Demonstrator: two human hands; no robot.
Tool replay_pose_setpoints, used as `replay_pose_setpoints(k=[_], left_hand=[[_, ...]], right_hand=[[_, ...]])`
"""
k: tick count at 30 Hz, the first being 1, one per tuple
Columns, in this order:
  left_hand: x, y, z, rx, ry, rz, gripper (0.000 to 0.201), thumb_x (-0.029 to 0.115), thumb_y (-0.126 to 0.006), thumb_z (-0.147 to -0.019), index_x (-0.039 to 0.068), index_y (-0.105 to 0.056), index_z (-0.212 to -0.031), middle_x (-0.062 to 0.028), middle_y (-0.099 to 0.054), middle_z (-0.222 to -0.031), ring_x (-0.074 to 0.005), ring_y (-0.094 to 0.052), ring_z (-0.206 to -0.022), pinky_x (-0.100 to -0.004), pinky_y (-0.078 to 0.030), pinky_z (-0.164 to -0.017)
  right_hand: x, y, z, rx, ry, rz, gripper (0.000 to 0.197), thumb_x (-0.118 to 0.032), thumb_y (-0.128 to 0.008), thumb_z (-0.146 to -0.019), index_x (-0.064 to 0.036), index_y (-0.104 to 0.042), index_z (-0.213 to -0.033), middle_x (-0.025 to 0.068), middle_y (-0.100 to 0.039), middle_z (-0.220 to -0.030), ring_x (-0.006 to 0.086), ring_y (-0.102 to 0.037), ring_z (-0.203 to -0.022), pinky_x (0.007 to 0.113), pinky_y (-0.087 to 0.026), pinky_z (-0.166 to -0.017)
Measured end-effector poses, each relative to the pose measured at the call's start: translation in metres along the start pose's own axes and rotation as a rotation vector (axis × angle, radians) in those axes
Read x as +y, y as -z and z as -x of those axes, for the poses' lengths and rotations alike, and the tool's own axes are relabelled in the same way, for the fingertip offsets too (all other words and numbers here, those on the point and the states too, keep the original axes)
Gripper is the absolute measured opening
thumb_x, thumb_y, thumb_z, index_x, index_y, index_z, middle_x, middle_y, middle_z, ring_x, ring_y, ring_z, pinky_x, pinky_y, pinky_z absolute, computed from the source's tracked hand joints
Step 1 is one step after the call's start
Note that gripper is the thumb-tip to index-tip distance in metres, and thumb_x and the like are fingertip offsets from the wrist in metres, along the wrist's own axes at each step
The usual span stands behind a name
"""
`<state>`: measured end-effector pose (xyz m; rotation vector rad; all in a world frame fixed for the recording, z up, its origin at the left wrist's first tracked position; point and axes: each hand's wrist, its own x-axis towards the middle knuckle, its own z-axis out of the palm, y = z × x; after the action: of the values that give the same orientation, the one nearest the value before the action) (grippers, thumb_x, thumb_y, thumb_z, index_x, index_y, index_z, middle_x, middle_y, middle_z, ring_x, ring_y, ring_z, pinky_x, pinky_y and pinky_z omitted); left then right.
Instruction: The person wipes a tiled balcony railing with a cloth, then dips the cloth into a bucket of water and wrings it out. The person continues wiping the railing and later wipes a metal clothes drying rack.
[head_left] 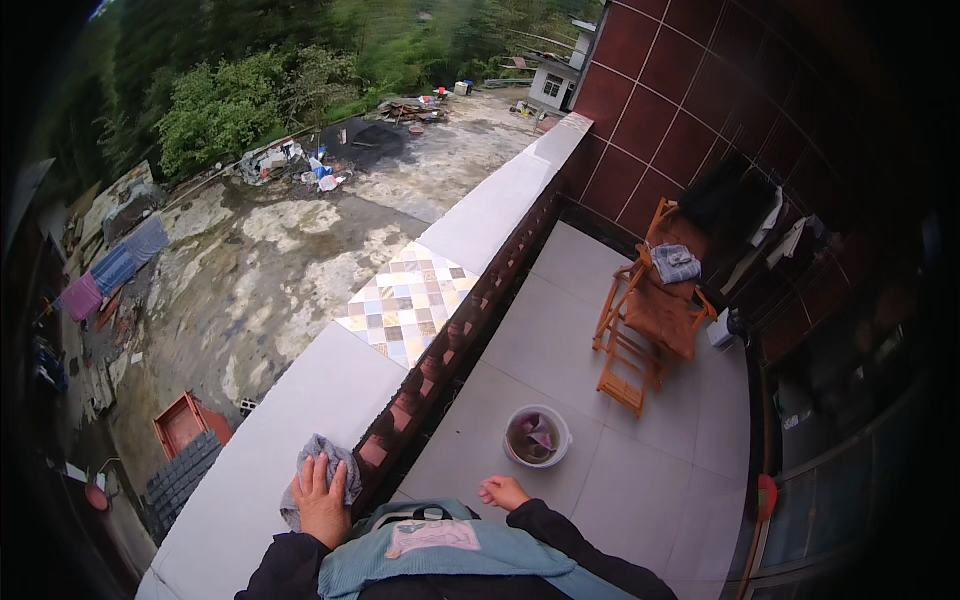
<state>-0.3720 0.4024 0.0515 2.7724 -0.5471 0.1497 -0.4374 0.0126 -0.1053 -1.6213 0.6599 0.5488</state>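
A crumpled grey cloth (352, 474) lies on the white top of the balcony wall (330, 390). Pressing down on it is my left hand (322, 500), with its fingers laid over the cloth and its edges bunched around them. My right hand (503, 492) hangs in front of my body with curled fingers, and nothing shows in it. Beyond that hand, a white bucket (567, 440) stands on the tiled floor, holding dark water and a purplish cloth (540, 436).
A patterned tile section (412, 300) breaks up the wall top. At the right stands a wooden reclining chair (650, 315) with a folded checked cloth (676, 263). Dark clothes (725, 200) hang behind it. Left of the wall, a concrete yard (250, 260) lies far below.
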Motion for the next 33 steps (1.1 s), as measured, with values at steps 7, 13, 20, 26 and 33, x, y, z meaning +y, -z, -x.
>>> replay_pose_setpoints(k=[7, 13, 20, 26, 33], left_hand=[[0.021, -0.021, -0.064, -0.03, -0.083, -0.111, 0.071, 0.021, -0.074, -0.076, 0.015, -0.051, -0.143, -0.0183, -0.034, -0.156, -0.0395, -0.027, -0.146, -0.0607, -0.022, -0.114], [0.037, -0.026, -0.099, -0.095, -0.11, -0.092, 0.075, 0.028, -0.075, -0.079, 0.016, -0.046, -0.147, -0.0176, -0.031, -0.159, -0.0386, -0.024, -0.149, -0.0606, -0.02, -0.115], [0.045, -0.044, -0.133, -0.085, -0.179, -0.114, 0.056, 0.019, -0.056, -0.091, 0.017, -0.049, -0.146, -0.0164, -0.032, -0.159, -0.0377, -0.024, -0.149, -0.0635, -0.022, -0.114], [0.059, -0.045, -0.159, -0.126, -0.223, -0.077, 0.049, 0.018, -0.047, -0.096, 0.017, -0.05, -0.145, -0.0151, -0.031, -0.16, -0.0379, -0.025, -0.149, -0.0651, -0.022, -0.113], [0.059, -0.059, -0.183, -0.16, -0.283, -0.071, 0.065, 0.017, -0.067, -0.082, 0.018, -0.05, -0.145, -0.0158, -0.028, -0.161, -0.0395, -0.023, -0.149, -0.0651, -0.024, -0.113]], right_hand=[[0.017, 0.0, 0.022, 0.087, -0.008, -0.11, 0.025, -0.027, -0.057, -0.1, -0.0049, -0.065, -0.11, 0.0046, -0.072, -0.095, 0.0112, -0.065, -0.072, 0.027, -0.051, -0.062], [0.035, 0.001, 0.046, 0.188, -0.045, -0.163, 0.025, -0.026, -0.057, -0.1, -0.0043, -0.066, -0.108, 0.0044, -0.072, -0.093, 0.0114, -0.066, -0.072, 0.027, -0.051, -0.061], [0.06, -0.001, 0.061, 0.216, -0.082, -0.134, 0.028, -0.029, -0.057, -0.101, -0.0042, -0.065, -0.109, 0.0058, -0.072, -0.097, 0.0143, -0.069, -0.078, 0.028, -0.053, -0.066], [0.073, -0.012, 0.071, 0.269, -0.097, -0.188, 0.026, -0.028, -0.058, -0.1, -0.0035, -0.066, -0.107, 0.0063, -0.073, -0.093, 0.0133, -0.068, -0.072, 0.028, -0.052, -0.061], [0.082, -0.024, 0.088, 0.327, -0.115, -0.196, 0.027, -0.029, -0.059, -0.1, -0.0036, -0.066, -0.106, 0.0062, -0.073, -0.093, 0.0144, -0.07, -0.073, 0.029, -0.052, -0.062]])
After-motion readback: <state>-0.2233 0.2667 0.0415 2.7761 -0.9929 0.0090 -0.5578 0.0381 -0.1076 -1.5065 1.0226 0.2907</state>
